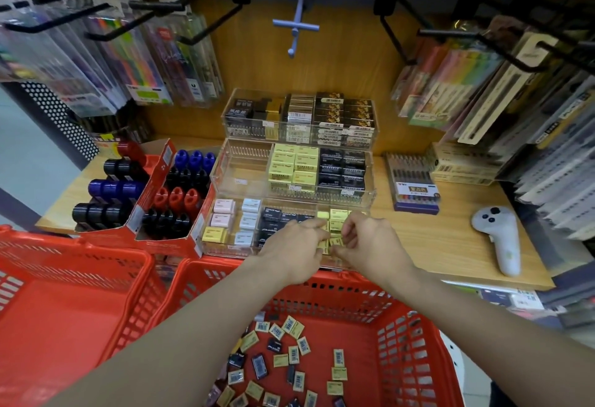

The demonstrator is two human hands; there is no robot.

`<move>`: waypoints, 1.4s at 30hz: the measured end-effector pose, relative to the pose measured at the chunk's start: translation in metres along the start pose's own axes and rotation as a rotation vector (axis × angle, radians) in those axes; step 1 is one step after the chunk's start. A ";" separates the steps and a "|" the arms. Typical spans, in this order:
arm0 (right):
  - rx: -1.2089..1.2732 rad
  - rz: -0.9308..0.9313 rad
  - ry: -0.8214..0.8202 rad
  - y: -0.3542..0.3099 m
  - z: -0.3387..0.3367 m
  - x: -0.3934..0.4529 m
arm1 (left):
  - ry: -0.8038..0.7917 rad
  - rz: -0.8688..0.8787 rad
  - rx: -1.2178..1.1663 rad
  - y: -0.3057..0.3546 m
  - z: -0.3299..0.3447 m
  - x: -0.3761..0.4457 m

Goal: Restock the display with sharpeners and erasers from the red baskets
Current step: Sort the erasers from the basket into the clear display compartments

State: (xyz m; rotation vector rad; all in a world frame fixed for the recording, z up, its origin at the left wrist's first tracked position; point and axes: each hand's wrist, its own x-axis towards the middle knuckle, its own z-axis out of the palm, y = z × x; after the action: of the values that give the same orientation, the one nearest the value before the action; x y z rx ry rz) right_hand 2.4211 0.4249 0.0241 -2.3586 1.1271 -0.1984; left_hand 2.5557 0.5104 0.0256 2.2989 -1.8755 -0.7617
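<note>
Head view: my left hand (294,239) and right hand (367,237) pinch yellow erasers (335,241) into the clear display's (225,247) front tier, above the red basket (415,342), whose loose erasers (283,361) I likely gather next.

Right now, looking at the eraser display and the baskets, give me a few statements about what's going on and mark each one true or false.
1. Both hands, left hand and right hand, are at the yellow erasers in the front tier of the clear display. True.
2. The right basket is empty. False: loose yellow and dark erasers lie on its floor.
3. The left section of the middle tier holds no stock. True.
4. The white controller lies inside the left basket. False: it rests on the wooden shelf, right of the display.
5. The sharpeners stand in red cardboard boxes left of the display. True.
</note>
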 end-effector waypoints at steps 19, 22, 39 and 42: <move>0.062 -0.192 0.101 0.010 0.005 -0.002 | 0.022 -0.008 -0.039 0.000 0.002 -0.002; 0.085 -0.327 0.244 0.005 -0.002 -0.014 | 0.219 0.069 -0.011 0.000 -0.005 -0.014; -0.013 0.470 -0.486 0.098 0.171 -0.150 | -0.390 -0.338 -0.233 -0.096 0.207 -0.132; -0.107 0.349 -0.525 0.111 0.197 -0.130 | -0.262 -0.392 -0.397 -0.099 0.230 -0.117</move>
State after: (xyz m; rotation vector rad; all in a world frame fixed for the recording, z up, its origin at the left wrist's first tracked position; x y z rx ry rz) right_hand 2.3286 0.5418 -0.1897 -2.0691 1.2660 0.5808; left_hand 2.5324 0.7014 -0.1733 2.4044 -1.1971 -1.3967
